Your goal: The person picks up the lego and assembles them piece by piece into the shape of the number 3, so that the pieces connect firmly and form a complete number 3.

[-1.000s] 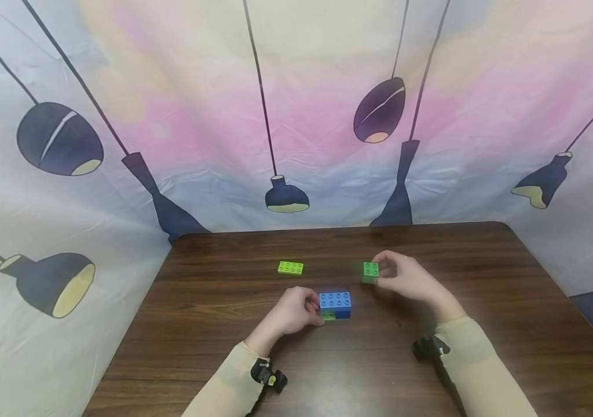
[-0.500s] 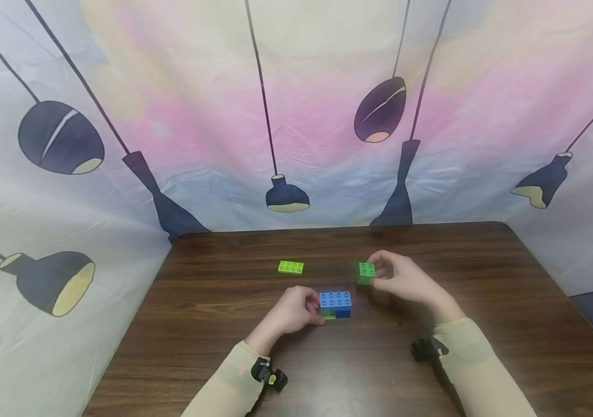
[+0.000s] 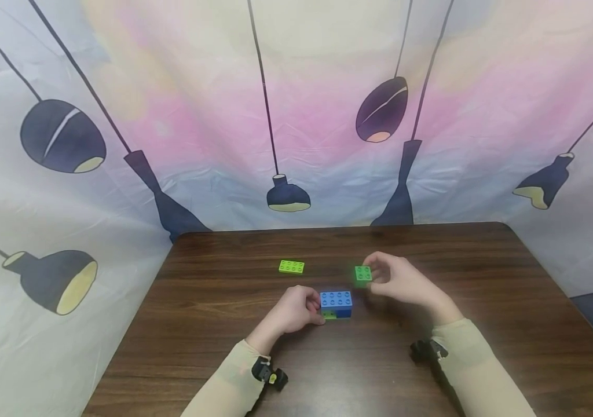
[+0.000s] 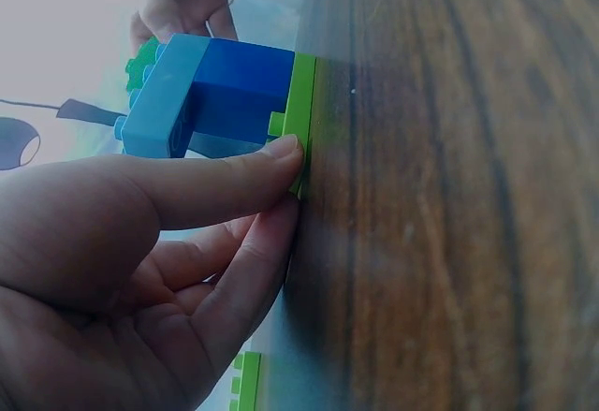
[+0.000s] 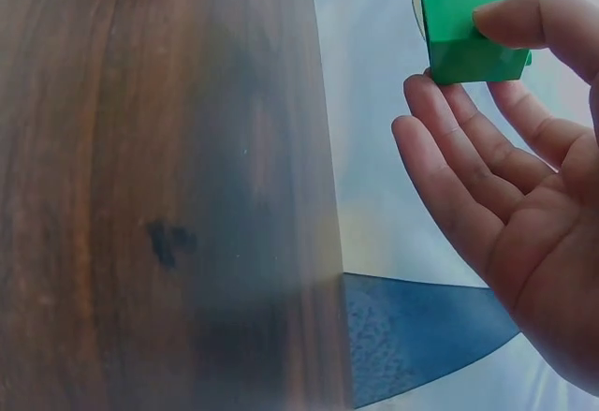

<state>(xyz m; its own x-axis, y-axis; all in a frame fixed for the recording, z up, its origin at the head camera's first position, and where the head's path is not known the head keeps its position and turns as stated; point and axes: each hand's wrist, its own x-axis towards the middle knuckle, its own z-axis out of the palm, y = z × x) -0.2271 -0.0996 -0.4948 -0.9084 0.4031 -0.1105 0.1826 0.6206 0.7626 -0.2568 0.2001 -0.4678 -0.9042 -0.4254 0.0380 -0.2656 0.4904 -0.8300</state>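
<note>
**Left hand [image 3: 292,310] pinching low, right hand [image 3: 403,282] holding aloft**

A thin, oblong lime block [image 3: 292,266] is lying studs-up on the dark, wood-grained table [image 3: 197,289], behind the left hand. That hand, fingers curled, is pinching the flat lime base [image 4: 302,93] under a smooth blue stack [image 3: 336,304], which is overhanging at the top. Just right of it, the right hand is gripping a four-studded green cube [image 3: 363,277] above the table, thumb opposing fingertips, other fingers extending loosely.

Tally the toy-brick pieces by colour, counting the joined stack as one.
Blue-and-lime: 1, the joined stack pinched at its base by the left hand
Lime: 1, the loose plate
Green: 1, the brick in the right hand
Total: 3
</note>
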